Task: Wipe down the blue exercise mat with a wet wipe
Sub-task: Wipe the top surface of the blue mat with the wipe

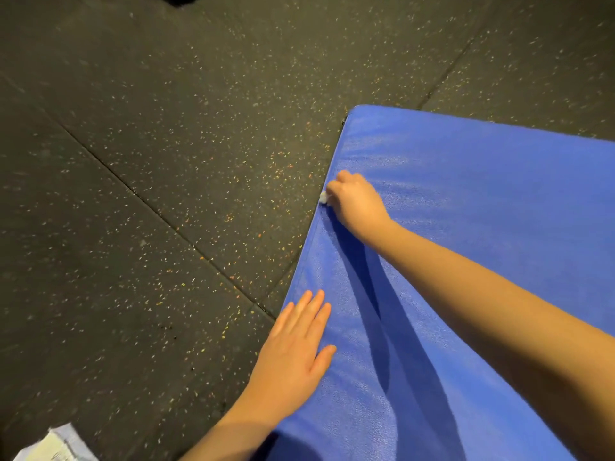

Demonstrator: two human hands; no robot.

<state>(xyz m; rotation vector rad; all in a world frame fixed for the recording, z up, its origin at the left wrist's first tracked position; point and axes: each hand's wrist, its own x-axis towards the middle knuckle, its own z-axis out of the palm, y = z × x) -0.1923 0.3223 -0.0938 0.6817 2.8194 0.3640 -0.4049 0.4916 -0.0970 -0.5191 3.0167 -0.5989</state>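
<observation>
White wet wipe (pixel 322 197), seemingly bunched in curled fingers (pixel 339 184) of right hand (pixel 357 202) at blue mat (pixel 482 227) edge; left hand (pixel 293 354) flat.

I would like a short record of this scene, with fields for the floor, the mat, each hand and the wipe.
floor: dark speckled rubber tiles
mat: blue, lies on the floor, one corner in view
left hand: flat, fingers straight, rests on the mat's edge
right hand: curled round the wipe, farther along the same edge
wipe: white, mostly hidden in the right hand
</observation>
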